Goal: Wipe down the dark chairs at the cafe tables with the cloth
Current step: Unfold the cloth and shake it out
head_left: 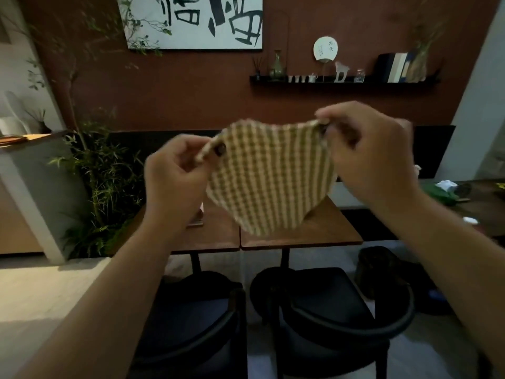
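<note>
Head view of a cafe seating area. A wall shelf (344, 80) carries a green vase (277, 64), a holder of reed sticks (257, 67), small white cups (297, 77), a round fan on a stand (325, 49), a pale animal figurine (341, 71), a small glass jar (360, 76) whose contents cannot be made out, and upright books (393, 67). Above hangs a calligraphy panel (196, 20); leafy plants (98, 181) stand at left. Two wooden tables (314, 231) are pushed edge to edge, and two dark chairs, the left chair (191, 318) and the right chair (336, 310), are tucked against their near side, directly below the raised arms. A further table (486, 212) at right holds green and white items too blurred to identify. The checked cloth (270, 181) is held spread in the air above the tables, well apart from both chairs, and hides part of the tabletops and the dark bench behind. The left hand (175, 179) has its fingers curled, pinching the cloth's upper left corner between thumb and forefinger. The right hand (374, 157) likewise has curled fingers, pinching the upper right corner; the cloth hangs slack between the two grips.
</note>
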Motion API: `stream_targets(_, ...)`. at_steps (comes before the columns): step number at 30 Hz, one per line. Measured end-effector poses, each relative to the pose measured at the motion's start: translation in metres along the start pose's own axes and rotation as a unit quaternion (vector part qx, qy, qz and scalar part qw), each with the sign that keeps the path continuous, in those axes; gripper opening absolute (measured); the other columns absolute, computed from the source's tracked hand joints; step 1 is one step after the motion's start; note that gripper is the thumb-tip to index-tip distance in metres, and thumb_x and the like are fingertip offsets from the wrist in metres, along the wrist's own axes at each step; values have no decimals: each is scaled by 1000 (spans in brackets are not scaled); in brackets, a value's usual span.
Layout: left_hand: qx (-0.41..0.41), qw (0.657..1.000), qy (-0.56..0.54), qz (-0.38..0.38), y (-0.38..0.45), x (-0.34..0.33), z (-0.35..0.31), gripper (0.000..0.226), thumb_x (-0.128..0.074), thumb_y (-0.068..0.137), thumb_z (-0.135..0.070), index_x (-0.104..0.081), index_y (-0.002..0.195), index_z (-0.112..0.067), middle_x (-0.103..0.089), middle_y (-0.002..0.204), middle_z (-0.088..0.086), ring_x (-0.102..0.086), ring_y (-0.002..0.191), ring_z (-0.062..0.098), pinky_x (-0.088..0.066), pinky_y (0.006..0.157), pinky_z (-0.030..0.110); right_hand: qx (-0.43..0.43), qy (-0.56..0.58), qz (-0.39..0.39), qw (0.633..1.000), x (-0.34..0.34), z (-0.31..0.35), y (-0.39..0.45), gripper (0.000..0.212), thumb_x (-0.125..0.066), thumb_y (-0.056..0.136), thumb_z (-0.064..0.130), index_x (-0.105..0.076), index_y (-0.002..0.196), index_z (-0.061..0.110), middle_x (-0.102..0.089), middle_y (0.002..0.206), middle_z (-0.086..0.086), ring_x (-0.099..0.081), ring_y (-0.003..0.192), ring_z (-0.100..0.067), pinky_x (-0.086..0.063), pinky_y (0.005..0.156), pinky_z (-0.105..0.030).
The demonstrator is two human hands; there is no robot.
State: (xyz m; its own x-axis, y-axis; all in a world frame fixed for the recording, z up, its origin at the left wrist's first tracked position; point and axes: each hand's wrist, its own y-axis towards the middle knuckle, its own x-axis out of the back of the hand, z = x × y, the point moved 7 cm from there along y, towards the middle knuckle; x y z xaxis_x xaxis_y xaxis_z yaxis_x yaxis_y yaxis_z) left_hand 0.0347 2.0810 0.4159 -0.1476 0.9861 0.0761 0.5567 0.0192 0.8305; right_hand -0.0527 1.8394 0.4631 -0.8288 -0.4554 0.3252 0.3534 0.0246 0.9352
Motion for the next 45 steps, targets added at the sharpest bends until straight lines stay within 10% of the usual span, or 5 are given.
stream_targets(5,105,883,233,395,-81,-77,60,11,-72,83,-9,-77,91,-15,-74,88,1,-67,85,11,-50,76,22,-158,-76,496,850,-108,-30,-119,24,-56,87,6,-74,98,17,-71,101,0,-64,92,-13,-53,84,-30)
stream_targets(13,76,996,16,-47,-32,-17,26,9,-67,85,-27,-66,84,-36,-70,80,-22,-66,75,-2,-53,63,13,-27,-55,24,998,-33,-11,-42,22,-51,92,16,-70,103,12,-71,91,1,-63,75,-3,-48,68,-14)
stream_targets(19,125,930,189,289,-134,-58,66,24,-68,74,1,-77,89,-16,-75,86,-3,-70,84,14,-53,77,29,-108,-121,550,819,-88,-18,-155,25,-49,91,17,-69,100,30,-64,100,7,-61,92,-15,-50,74,-30)
stream_targets(37,644,717,-242,109,-146,-50,86,16,-67,88,-21,-72,92,-7,-74,76,5,-68,63,16,-56,53,25,-249,-131,250,926,-43,-43,-118,11,-47,89,19,-42,84,27,-54,63,6,-51,50,-9,-29,42,-23)
stream_targets(45,623,750,-199,91,-146,-62,92,20,-66,90,-28,-74,88,-9,-73,71,6,-67,55,17,-52,55,28,-433,172,447,763,-92,-24,-143,27,-45,90,-1,-63,89,19,-68,91,-5,-70,74,-20,-56,60,-28)
